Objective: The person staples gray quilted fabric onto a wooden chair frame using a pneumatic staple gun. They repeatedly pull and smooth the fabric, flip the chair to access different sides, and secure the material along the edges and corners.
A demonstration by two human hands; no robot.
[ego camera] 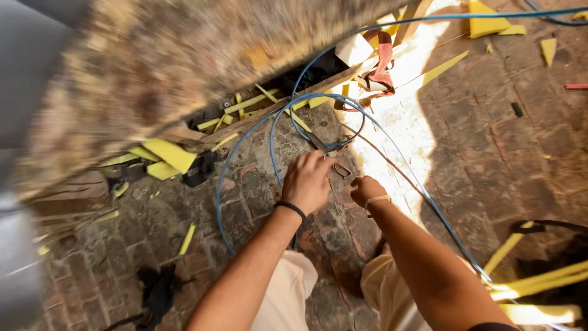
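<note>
Down on the brick floor, the left hand is gripping scissors by the blue cable loop. Right hand is curling into a fist (contents: can't tell), w/ yellow scraps lying nearby.

Workshop floor, worn brick paving, yellow foam offcuts, blue cable

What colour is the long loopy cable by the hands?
The cable is light blue, seen best in the head view, looping over the brick floor.
</note>
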